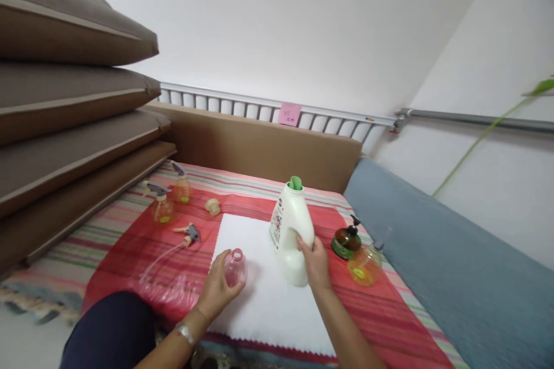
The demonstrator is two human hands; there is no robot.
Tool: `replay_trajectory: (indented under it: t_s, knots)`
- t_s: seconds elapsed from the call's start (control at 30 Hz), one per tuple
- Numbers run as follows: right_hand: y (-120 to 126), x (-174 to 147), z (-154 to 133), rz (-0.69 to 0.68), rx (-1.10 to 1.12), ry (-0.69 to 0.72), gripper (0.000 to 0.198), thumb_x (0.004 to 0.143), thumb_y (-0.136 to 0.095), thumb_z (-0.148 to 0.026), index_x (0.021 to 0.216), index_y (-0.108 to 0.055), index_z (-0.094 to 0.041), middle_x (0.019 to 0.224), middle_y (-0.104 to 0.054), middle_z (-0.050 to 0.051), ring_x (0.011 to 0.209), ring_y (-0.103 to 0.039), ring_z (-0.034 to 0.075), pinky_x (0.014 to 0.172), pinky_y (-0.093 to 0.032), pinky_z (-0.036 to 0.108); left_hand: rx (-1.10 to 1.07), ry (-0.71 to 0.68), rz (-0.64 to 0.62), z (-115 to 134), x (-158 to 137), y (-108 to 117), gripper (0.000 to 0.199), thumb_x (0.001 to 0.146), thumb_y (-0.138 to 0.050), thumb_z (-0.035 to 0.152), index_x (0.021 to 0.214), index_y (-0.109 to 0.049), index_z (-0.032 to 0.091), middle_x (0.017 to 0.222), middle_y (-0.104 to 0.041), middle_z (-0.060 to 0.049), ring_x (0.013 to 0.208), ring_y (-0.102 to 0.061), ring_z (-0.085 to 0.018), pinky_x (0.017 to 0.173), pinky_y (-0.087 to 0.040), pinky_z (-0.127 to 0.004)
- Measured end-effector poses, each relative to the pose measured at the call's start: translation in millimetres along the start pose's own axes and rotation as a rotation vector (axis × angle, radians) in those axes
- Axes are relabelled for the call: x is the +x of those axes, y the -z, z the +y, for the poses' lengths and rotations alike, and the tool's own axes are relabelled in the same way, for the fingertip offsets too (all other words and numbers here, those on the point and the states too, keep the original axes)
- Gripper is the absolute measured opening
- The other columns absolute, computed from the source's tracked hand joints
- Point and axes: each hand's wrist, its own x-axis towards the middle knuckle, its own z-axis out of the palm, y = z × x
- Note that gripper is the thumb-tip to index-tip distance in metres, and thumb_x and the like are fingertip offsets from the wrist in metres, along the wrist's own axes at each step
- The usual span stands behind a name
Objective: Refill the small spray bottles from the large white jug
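Observation:
My left hand (220,285) is wrapped round a small clear pink bottle (236,268), whose neck is uncapped. To its right stands a large white detergent jug (296,216) with a green pouring spout (296,183) and no cap on it. The fingers of my right hand (315,259) are closed round the jug's handle. Both the bottle and the jug are over a white cloth (255,317). Left of the bottle lies a grey spray head (191,234) with a long tube. A beige cap (212,206) lies behind it.
Two yellow spray bottles (163,212) stand at the left. A dark pump bottle (346,240) and another yellow bottle (364,265) stand at the right. Crumpled clear plastic (173,288) lies front left. Stacked brown cushions (78,92) rise at the left; a brown board (259,141) stands behind.

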Motion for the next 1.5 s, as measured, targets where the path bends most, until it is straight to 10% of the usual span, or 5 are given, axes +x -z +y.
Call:
replay_trajectory:
  t_s: [0.23, 0.53, 0.73, 1.5]
  knots:
    - [48, -1, -58, -0.092, -0.199, 0.066, 0.034, 0.067, -0.063, -0.053, 0.070, -0.055, -0.020, 0.051, -0.053, -0.004, 0.050, -0.049, 0.017, 0.052, -0.036, 0.027, 0.022, 0.000, 0.024, 2, -1, -3, 0.063, 0.073, -0.062, 0.027, 0.128, -0.035, 0.015, 0.125, -0.051, -0.016, 0.120, -0.050, -0.028, 0.104, -0.040, -0.048]
    - [107, -8, -121, -0.531, -0.775, 0.158, 0.041, 0.075, -0.054, -0.058, 0.088, -0.065, -0.020, 0.061, -0.064, -0.001, 0.051, -0.056, 0.018, 0.056, -0.043, 0.028, 0.012, 0.002, 0.015, 1, 1, -4, 0.066, 0.070, -0.065, 0.029, 0.128, -0.037, 0.015, 0.126, -0.052, -0.016, 0.120, -0.051, -0.029, 0.104, -0.041, -0.048]
    - [102, -20, -140, -0.738, -0.867, 0.233, 0.036, 0.077, -0.056, -0.055, 0.091, -0.068, -0.024, 0.093, -0.072, 0.003, 0.075, -0.065, 0.024, 0.068, -0.048, 0.031, -0.002, 0.020, 0.013, 6, -1, -1, 0.067, 0.067, -0.067, 0.028, 0.128, -0.039, 0.018, 0.125, -0.054, -0.014, 0.119, -0.052, -0.029, 0.103, -0.042, -0.047]
    - [67, -17, -156, -0.824, -1.134, 0.326, 0.034, 0.076, -0.062, -0.054, 0.099, -0.068, -0.029, 0.093, -0.073, 0.003, 0.085, -0.065, 0.028, 0.071, -0.045, 0.031, 0.020, -0.003, 0.006, 13, 0, 0, 0.067, 0.068, -0.066, 0.025, 0.129, -0.039, 0.017, 0.125, -0.054, -0.015, 0.117, -0.052, -0.030, 0.101, -0.043, -0.048]
